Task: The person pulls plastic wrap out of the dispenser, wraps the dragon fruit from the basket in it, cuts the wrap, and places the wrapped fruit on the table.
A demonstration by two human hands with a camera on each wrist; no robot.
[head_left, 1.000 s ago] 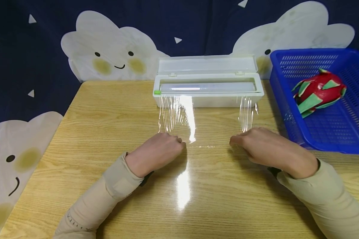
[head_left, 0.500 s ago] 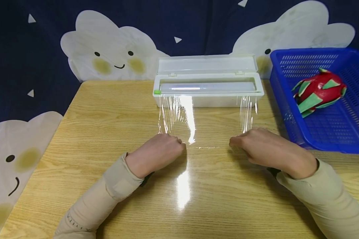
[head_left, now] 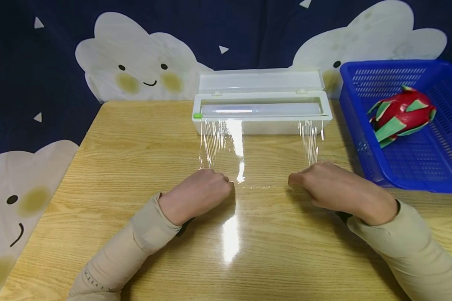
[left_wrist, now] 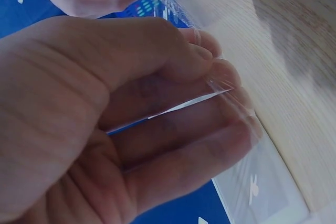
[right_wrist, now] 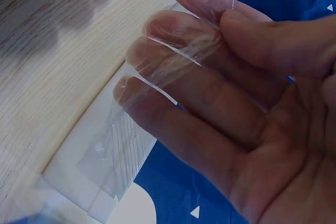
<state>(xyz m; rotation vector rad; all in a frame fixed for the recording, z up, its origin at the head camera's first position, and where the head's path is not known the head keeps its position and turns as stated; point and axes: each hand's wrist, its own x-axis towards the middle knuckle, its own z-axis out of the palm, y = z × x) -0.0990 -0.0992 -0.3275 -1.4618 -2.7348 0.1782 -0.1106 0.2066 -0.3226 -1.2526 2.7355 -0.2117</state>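
Left hand and right hand each pinch the cling film edge between thumb and fingers; beyond the fingers, seemingly taut, it meets the dispenser.

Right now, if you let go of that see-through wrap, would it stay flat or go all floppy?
Probably floppy: the cling film looks very thin and already shows wrinkles near the dispenser box. It likely weighs almost nothing, since the left hand and right hand hold it stretched with just pinches. It may also cling to the fingers, as it drapes over them.
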